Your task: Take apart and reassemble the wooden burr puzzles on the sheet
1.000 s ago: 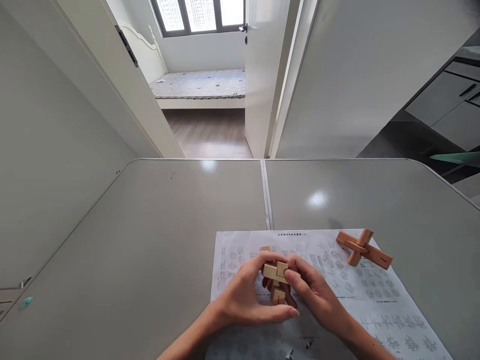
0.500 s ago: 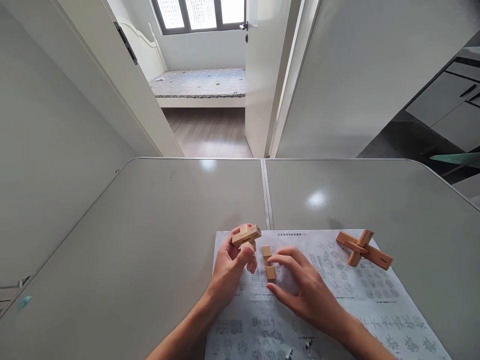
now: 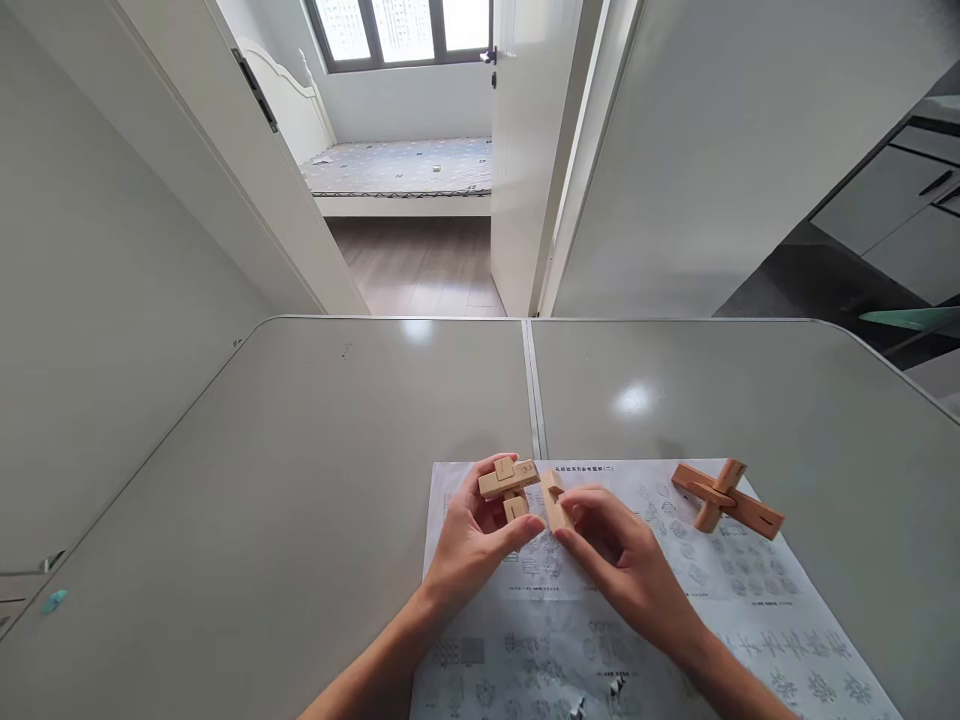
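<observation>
My left hand [image 3: 474,542] pinches two joined pale wooden puzzle pieces [image 3: 508,482] that cross each other, held just above a printed instruction sheet [image 3: 675,610]. My right hand [image 3: 622,558] grips a single notched wooden bar [image 3: 555,500] between thumb and fingers, its tip close beside the left hand's pieces but apart from them. Both hands hover over the sheet's upper left part.
A darker, assembled wooden cross puzzle [image 3: 726,496] lies on the sheet's upper right corner. The sheet rests on a grey folding table [image 3: 300,450] with a centre seam. Beyond the table's far edge, an open doorway shows a bedroom floor and bed.
The single puzzle held by both hands came apart. My left hand lifted two joined pieces away leftward; my right hand picked the remaining bar off the sheet and raised it beside them.
</observation>
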A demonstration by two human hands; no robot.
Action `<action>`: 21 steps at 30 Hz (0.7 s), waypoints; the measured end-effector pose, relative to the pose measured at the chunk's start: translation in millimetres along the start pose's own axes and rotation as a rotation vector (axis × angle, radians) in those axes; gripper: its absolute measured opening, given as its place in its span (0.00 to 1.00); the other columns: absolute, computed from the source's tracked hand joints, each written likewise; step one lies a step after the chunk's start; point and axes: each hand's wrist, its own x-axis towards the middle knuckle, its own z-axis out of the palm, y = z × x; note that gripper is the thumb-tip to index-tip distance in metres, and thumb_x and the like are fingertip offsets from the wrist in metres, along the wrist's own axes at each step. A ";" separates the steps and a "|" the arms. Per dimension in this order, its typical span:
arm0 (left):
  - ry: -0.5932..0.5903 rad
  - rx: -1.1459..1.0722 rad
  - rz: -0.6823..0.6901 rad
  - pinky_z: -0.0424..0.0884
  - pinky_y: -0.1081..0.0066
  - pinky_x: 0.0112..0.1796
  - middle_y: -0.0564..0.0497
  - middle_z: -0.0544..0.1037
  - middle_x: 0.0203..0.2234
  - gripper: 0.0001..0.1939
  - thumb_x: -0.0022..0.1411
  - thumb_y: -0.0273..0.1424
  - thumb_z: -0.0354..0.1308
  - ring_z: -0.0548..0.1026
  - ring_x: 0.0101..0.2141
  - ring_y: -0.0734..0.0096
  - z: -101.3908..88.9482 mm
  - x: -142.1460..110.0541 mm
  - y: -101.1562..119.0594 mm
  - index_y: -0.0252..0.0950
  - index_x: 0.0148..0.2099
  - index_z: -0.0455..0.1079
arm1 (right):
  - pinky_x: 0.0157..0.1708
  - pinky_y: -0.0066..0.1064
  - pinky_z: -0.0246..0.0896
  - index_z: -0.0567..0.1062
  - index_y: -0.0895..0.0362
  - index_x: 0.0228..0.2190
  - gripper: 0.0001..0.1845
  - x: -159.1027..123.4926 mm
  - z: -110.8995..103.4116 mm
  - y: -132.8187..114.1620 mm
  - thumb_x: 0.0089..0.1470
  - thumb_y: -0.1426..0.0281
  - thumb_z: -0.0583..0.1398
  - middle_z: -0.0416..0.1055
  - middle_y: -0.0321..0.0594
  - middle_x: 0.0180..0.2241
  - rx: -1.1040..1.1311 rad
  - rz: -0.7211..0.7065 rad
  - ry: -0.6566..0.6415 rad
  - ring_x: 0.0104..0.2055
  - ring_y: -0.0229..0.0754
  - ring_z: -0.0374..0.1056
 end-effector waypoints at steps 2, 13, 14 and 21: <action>0.010 0.016 0.007 0.76 0.67 0.40 0.47 0.80 0.47 0.36 0.52 0.41 0.78 0.78 0.41 0.64 -0.1 0.2 -0.8 0.41 0.60 0.68 | 0.36 0.34 0.67 0.73 0.50 0.44 0.11 0.5 -2.8 -1.2 0.69 0.56 0.61 0.70 0.37 0.34 0.137 0.109 -0.016 0.35 0.44 0.68; -0.018 0.060 0.029 0.79 0.61 0.45 0.48 0.79 0.48 0.35 0.54 0.42 0.77 0.79 0.42 0.63 -1.6 0.7 -3.7 0.44 0.60 0.68 | 0.58 0.50 0.69 0.71 0.49 0.51 0.22 5.2 -5.9 -6.9 0.61 0.55 0.69 0.79 0.43 0.43 0.567 0.242 -0.173 0.52 0.53 0.77; -0.026 0.069 0.033 0.79 0.60 0.47 0.48 0.79 0.48 0.35 0.54 0.42 0.77 0.79 0.44 0.62 -1.3 0.2 -3.7 0.44 0.60 0.68 | 0.59 0.52 0.69 0.71 0.49 0.52 0.24 5.4 -5.3 -9.0 0.61 0.54 0.70 0.79 0.44 0.44 0.573 0.251 -0.183 0.53 0.54 0.76; -0.071 0.184 0.047 0.77 0.55 0.53 0.47 0.81 0.51 0.34 0.56 0.39 0.77 0.82 0.49 0.56 4.2 -5.4 -0.7 0.46 0.60 0.67 | 0.61 0.50 0.68 0.76 0.51 0.53 0.21 3.9 -3.8 -12.4 0.64 0.55 0.68 0.78 0.47 0.55 0.509 0.250 -0.209 0.58 0.54 0.74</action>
